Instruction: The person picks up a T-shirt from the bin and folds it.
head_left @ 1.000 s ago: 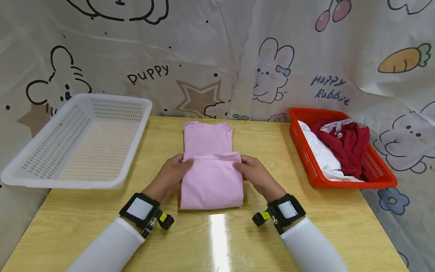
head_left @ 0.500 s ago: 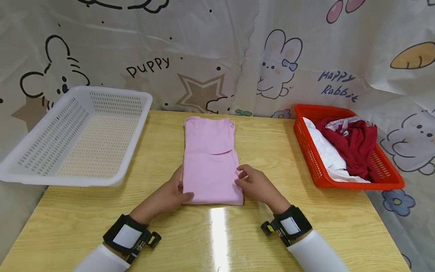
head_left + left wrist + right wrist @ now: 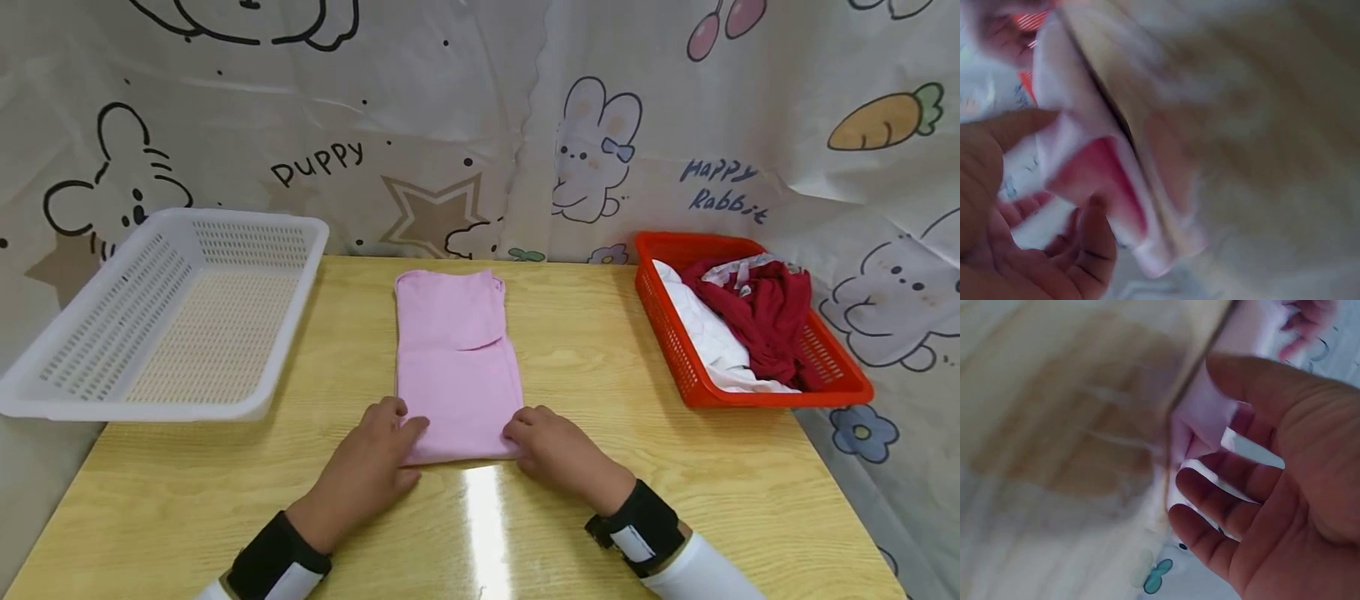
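Observation:
A folded pink garment (image 3: 457,375) lies lengthwise on the table in the head view, with a loose flap line across its middle. At its near left corner my left hand (image 3: 367,462) pinches the edge, thumb on the near side and fingers on top. My right hand (image 3: 566,458) grips the near right corner with bent fingers. In the left wrist view, thumb and fingertip are on the pink cloth (image 3: 1072,144), where a deeper pink fold shows; that view is blurred. The right wrist view shows the right thumb and curled fingers around the cloth edge (image 3: 1200,422).
A white plastic basket (image 3: 262,392) stands at the left of the wooden table (image 3: 585,333). At the right is a red basket (image 3: 678,367) with white cloth (image 3: 701,333) and dark red cloth (image 3: 772,317) inside. A printed curtain (image 3: 450,100) hangs behind.
The near part of the pink garment, held up as a fold earlier, was laid back under a shorter flap. Both hands moved from its sides down to the near corners.

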Demonstrator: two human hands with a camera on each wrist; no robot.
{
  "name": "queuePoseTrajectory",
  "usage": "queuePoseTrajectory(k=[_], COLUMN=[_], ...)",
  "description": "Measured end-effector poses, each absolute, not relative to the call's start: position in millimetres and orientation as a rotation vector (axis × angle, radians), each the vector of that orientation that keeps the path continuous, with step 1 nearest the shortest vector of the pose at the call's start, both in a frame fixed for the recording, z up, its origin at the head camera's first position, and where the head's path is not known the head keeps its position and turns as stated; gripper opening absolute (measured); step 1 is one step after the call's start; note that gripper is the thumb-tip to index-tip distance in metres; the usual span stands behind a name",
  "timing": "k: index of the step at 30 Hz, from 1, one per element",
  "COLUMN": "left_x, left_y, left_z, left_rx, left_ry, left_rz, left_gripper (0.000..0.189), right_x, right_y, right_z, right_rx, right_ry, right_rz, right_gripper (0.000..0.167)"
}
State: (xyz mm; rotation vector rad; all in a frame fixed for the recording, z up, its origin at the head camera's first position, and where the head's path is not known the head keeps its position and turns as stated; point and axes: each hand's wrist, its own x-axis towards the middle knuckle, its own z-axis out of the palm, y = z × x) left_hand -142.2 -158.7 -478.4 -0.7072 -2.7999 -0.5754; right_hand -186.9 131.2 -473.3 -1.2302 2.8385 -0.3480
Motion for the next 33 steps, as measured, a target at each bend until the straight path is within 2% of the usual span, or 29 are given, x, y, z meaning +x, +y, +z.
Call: queuePoseTrajectory(k=[4, 7, 11, 16, 18, 21, 24, 26, 30, 33], left_x=[-144.9, -145.8, -138.2, -138.0, -147.8, -171.8, -192.6, -196.7, -189.1, -172.3], left_y=[-154.4, -155.1, -167.3, -182.2, -181.9, -175.1, -166.1, -161.7, -156.0, -152.9], left_z=[-479.2, -471.6, -444.5, -401.4, -393.3, -400.9, -426.2, -444.3, -465.5, -475.5], left_rx=[-0.862, -0.863, -0.894, -0.877, -0.737, -0.395, -0.061, 0.059, -0.045, -0.173], left_ry=[-2.725, -2.772, -2.853, -2.822, -2.812, -2.766, -2.718, -2.765, -2.895, -2.921], left_rz=[-0.253, -0.29, -0.793, -1.475, -1.605, -1.786, -1.933, -1.949, -1.789, -1.576], left_gripper=[0.029, 0.015, 0.016, 0.003, 0.01, 0.02, 0.036, 0.047, 0.067, 0.074], right_x=[-189.8, -187.9, -175.3, -170.0, -181.0, -208.8, -235.1, -242.2, -237.2, -219.6], right_y=[128.8, 130.1, 140.8, 152.8, 149.9, 138.8, 128.0, 124.2, 124.4, 124.4], right_z=[-477.6, -473.0, -445.9, -399.9, -389.3, -391.4, -414.9, -434.4, -458.3, -465.6], right_rx=[-1.238, -1.21, -1.12, -0.999, -0.853, -0.524, -0.239, -0.146, -0.151, -0.231], right_ry=[2.897, 2.897, 2.781, 2.604, 2.553, 2.425, 2.324, 2.3, 2.454, 2.643], right_rz=[-0.365, -0.519, -0.909, -1.316, -1.448, -1.63, -1.683, -1.598, -1.327, -1.159], right_gripper=[0.017, 0.011, 0.011, 0.013, 0.011, 0.012, 0.019, 0.023, 0.031, 0.039])
